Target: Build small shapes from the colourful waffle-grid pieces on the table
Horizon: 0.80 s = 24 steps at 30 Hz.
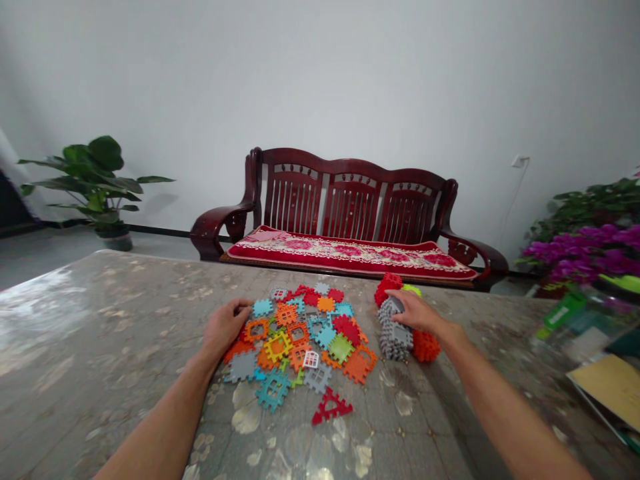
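Note:
Flat plastic interlocking building tiles (299, 333) lie in a loose, mixed-colour pile on the table; several have window-like cutouts. My left hand (225, 328) rests at the pile's left edge, fingers slightly bent beside a light blue tile (262, 307); its fingertips are partly hidden. To the right, my right hand (415, 311) grips a grey tile (396, 305) at the far end of a row of stacked grey tiles (394, 341). A red stack (388, 285) stands behind that row, and an orange stack (426, 347) sits to its right. Lime-green tiles (413, 290) show behind my right hand.
A dark red triangular piece (331, 407) lies in front of the pile on the patterned table (125, 320). Along the right edge are a clear container (575, 333) and a brown envelope-like item (607, 383). A wooden bench (350, 200) stands beyond the table.

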Each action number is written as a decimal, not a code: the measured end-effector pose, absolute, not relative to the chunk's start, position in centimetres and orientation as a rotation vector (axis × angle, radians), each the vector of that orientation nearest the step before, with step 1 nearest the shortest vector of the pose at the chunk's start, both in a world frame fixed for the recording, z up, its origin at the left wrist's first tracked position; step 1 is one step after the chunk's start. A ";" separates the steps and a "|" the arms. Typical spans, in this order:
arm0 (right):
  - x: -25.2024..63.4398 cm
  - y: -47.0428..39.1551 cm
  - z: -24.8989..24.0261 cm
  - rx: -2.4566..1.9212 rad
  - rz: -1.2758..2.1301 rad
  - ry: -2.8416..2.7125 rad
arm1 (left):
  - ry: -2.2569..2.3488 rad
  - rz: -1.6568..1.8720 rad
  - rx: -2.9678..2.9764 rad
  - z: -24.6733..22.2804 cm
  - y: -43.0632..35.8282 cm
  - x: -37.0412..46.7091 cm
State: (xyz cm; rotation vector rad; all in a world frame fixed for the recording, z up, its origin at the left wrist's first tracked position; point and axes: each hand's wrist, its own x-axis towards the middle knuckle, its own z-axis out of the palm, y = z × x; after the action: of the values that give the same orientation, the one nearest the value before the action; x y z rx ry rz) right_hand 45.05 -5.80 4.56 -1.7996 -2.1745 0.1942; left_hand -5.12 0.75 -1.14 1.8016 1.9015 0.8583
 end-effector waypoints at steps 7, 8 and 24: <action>45.1 -5.8 4.0 -1.816 0.149 -2.156 | 1.919 0.870 1.793 -0.9 0.7 -5.0; 45.0 -5.9 4.2 -1.826 0.155 -2.151 | 1.918 0.872 1.799 -1.0 0.7 -5.0; 28.6 -11.1 3.0 -1.500 0.210 -1.995 | 1.899 0.846 1.790 -0.9 0.5 -4.8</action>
State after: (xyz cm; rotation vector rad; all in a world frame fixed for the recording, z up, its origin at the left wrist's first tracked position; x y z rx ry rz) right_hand 28.64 -11.09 2.96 -1.5003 -1.9955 0.2098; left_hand -4.81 0.48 -0.95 1.7904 1.8987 0.8464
